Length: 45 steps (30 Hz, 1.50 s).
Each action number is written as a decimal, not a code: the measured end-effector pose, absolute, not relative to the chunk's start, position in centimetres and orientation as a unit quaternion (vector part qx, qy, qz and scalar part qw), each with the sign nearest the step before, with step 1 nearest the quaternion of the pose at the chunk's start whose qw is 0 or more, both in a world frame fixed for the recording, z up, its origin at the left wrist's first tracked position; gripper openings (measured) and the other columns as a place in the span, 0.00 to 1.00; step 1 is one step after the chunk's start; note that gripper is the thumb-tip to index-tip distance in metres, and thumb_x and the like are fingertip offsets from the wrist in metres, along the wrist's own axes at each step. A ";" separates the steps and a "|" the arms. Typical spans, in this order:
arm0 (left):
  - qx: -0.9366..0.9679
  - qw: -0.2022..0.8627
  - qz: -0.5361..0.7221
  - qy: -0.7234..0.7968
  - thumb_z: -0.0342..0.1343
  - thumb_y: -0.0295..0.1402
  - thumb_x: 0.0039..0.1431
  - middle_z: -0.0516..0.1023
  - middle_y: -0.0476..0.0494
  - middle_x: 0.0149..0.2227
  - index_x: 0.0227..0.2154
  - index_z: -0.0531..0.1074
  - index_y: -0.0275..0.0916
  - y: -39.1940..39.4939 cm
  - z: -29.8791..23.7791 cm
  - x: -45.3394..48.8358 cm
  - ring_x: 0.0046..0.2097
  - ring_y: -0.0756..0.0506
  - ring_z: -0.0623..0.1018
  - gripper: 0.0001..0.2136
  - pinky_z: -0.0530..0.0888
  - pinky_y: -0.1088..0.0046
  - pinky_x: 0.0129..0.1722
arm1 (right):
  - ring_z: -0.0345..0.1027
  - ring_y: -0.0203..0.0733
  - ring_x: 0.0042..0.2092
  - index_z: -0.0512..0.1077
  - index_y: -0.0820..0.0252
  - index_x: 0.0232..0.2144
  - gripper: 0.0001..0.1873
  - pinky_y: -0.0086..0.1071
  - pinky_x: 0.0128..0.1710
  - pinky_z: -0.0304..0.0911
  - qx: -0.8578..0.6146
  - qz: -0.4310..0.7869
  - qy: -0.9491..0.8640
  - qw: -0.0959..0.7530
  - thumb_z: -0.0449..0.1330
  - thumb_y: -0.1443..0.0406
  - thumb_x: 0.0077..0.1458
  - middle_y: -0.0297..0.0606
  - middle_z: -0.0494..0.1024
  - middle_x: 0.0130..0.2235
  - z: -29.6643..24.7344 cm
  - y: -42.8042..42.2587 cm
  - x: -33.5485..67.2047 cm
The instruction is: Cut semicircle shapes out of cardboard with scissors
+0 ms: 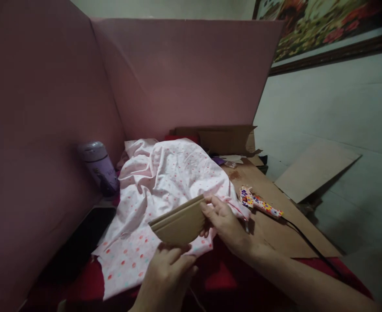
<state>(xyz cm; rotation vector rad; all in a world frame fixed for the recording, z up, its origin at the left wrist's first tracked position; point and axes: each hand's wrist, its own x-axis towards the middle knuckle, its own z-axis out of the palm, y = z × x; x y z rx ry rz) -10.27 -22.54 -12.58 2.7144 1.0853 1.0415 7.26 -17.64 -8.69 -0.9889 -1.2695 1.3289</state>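
My right hand (225, 221) pinches the right end of a stack of half-round cardboard pieces (179, 223), thumb on the near face. The straight edges lie uppermost and tilt up to the right, with layers showing along them. Below, the curled fingers of my left hand (169, 271) meet the curved lower edge; their tips are partly hidden. Behind and under the cardboard spreads a crumpled white cloth with small red dots (174, 173). A glue gun with a flowered covering (259, 203) lies to the right of my right hand, its black cord running toward the front right.
A lilac bottle (100, 169) leans by the pink panel (187, 73) on the left. Near it is a dark flat object (77, 242). Flat cardboard (275, 236) covers the right of the red-covered surface (223, 277). Another board (317, 169) leans at the wall.
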 end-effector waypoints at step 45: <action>0.467 0.215 0.554 0.655 0.52 0.42 0.55 0.79 0.46 0.31 0.42 0.71 0.39 -26.0 -15.4 -22.1 0.34 0.45 0.78 0.16 0.74 0.71 0.35 | 0.64 0.37 0.29 0.71 0.63 0.24 0.08 0.27 0.29 0.55 -0.441 0.346 -0.797 0.226 0.55 0.66 0.51 0.35 0.73 0.25 -12.4 -15.8 1.1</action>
